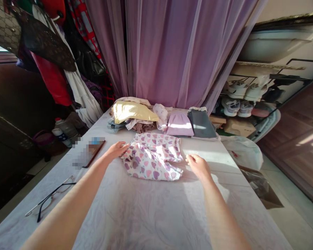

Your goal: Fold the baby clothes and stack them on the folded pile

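Note:
A pair of small white trousers [153, 158] printed with pink and purple hearts lies on the bed-like surface in front of me, its legs pointing right. At its gathered waist end is my left hand [117, 150], fingers stretched out and touching or just over the fabric. My right hand [198, 166] hovers just beyond the leg ends, fingers curled together, with a small gap to the cloth and nothing visible in it.
Behind lie a heap of clothes with a yellow garment [135, 111], a folded lilac garment [180, 124] and a folded dark grey garment [203, 123]. On the left are a phone [95, 152] and glasses [50, 198]. A purple curtain [167, 52] hangs at the back.

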Demonstrator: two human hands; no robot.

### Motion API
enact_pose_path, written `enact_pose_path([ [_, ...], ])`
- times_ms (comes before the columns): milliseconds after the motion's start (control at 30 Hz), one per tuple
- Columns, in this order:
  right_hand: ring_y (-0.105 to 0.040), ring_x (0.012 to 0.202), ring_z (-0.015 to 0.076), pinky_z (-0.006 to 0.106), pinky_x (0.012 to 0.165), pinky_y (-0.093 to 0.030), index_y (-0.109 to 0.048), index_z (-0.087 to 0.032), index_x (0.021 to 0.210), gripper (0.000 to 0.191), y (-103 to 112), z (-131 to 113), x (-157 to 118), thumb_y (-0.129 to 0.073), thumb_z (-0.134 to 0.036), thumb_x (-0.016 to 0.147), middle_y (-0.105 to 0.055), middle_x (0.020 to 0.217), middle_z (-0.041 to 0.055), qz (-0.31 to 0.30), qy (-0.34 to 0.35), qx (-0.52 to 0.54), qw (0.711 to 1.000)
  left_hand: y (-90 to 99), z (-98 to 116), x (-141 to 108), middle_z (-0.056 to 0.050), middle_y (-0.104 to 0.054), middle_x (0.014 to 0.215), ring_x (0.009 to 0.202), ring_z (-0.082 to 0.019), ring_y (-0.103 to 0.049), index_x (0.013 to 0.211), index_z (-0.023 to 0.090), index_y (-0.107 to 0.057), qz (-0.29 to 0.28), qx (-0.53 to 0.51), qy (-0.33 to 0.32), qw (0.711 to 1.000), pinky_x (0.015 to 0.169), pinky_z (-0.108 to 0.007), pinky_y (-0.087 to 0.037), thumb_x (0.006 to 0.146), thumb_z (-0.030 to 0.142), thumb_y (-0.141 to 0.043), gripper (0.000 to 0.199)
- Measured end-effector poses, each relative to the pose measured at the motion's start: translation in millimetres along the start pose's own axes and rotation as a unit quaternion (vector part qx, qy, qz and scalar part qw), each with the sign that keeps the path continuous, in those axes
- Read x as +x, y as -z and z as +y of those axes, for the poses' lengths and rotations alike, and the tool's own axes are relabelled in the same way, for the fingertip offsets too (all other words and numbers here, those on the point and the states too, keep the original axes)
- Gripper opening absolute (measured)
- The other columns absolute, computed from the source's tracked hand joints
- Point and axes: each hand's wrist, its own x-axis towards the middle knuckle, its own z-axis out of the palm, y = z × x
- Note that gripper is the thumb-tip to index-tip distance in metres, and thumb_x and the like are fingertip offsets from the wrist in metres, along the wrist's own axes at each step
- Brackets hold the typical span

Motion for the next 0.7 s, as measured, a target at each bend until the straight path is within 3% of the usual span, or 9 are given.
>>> enact_pose_path([
  [67, -0.067, 0.072, 0.0227, 0.031, 0.065, -0.047, -0.071, -0.022, 0.078, 0.041, -5, 3, -27, -0.048, -0.056, 0.083, -0.074, 0.078, 0.0057, -0.052, -0.012, -0.010, 0.999, 0.8, -6, -7, -0.011, -0.070, 0.116, 0.103, -0.027, -0.066, 0.122, 0.018, -0.061, -0.049, -0.003, -0.003, 0.999, 0.078, -0.028, -0.050, 0.066, 0.065, -0.068, 0.073],
  [167, -0.066, 0.089, 0.0260, 0.035, 0.078, -0.048, -0.071, -0.024, 0.083, 0.035, -14, 0, -52, -0.057, -0.055, 0.078, -0.074, 0.095, 0.0069, -0.074, 0.076, 0.015, 0.994, -5.6, -8, -14, -0.008, -0.072, 0.102, 0.092, -0.025, -0.067, 0.143, 0.018, -0.044, -0.094, -0.021, -0.050, 0.994, 0.079, -0.033, -0.050, 0.064, 0.062, -0.071, 0.094],
  [267, -0.064, 0.092, 0.0252, 0.035, 0.082, -0.047, -0.068, -0.021, 0.080, 0.025, -22, -3, -57, -0.064, -0.045, 0.072, -0.071, 0.101, 0.0074, -0.072, 0.146, 0.064, 0.985, -14.5, -7, -18, -0.001, -0.069, 0.085, 0.083, -0.021, -0.063, 0.149, 0.019, -0.037, -0.056, -0.017, -0.103, 0.993, 0.079, -0.034, -0.048, 0.068, 0.055, -0.069, 0.094],
  [333, -0.062, 0.078, 0.0213, 0.032, 0.072, -0.047, -0.062, -0.021, 0.075, 0.023, -22, -3, -54, -0.062, -0.044, 0.073, -0.069, 0.084, 0.0046, -0.075, 0.133, 0.113, 0.982, -15.6, -5, -25, 0.000, -0.067, 0.083, 0.080, -0.019, -0.061, 0.145, 0.020, -0.043, -0.023, -0.028, -0.115, 0.993, 0.079, -0.033, -0.048, 0.070, 0.053, -0.067, 0.086],
  [433, -0.053, 0.059, 0.0152, 0.026, 0.058, -0.041, -0.058, -0.020, 0.076, 0.030, -13, -1, -50, -0.058, -0.050, 0.078, -0.057, 0.063, -0.0014, -0.062, 0.093, 0.206, 0.972, -7.5, -2, -42, -0.002, -0.068, 0.090, 0.086, -0.018, -0.062, 0.143, 0.022, -0.047, -0.027, -0.112, -0.121, 0.986, 0.081, -0.031, -0.048, 0.071, 0.056, -0.066, 0.082],
  [567, -0.051, 0.056, 0.0149, 0.025, 0.054, -0.040, -0.064, -0.020, 0.089, 0.036, 0, 3, -52, -0.061, -0.053, 0.075, -0.055, 0.060, -0.0030, -0.010, -0.005, 0.209, 0.978, 2.5, -11, -67, -0.007, -0.071, 0.099, 0.093, -0.024, -0.066, 0.142, 0.021, -0.048, -0.067, -0.147, -0.073, 0.984, 0.078, -0.033, -0.051, 0.068, 0.063, -0.069, 0.088],
  [633, -0.054, 0.058, 0.0163, 0.026, 0.054, -0.041, -0.068, -0.020, 0.091, 0.039, 2, 7, -56, -0.061, -0.054, 0.074, -0.059, 0.062, -0.0009, -0.030, -0.052, 0.171, 0.984, 0.9, -23, -73, -0.010, -0.072, 0.107, 0.101, -0.028, -0.066, 0.139, 0.021, -0.052, -0.093, -0.103, -0.042, 0.989, 0.079, -0.034, -0.052, 0.064, 0.064, -0.072, 0.089],
  [700, -0.056, 0.060, 0.0170, 0.027, 0.054, -0.042, -0.070, -0.019, 0.089, 0.042, 3, 10, -63, -0.058, -0.057, 0.076, -0.063, 0.067, 0.0013, -0.091, -0.061, 0.163, 0.981, -2.6, -37, -75, -0.013, -0.070, 0.116, 0.109, -0.031, -0.064, 0.137, 0.021, -0.053, -0.116, -0.062, -0.028, 0.991, 0.079, -0.033, -0.053, 0.061, 0.063, -0.073, 0.089],
])
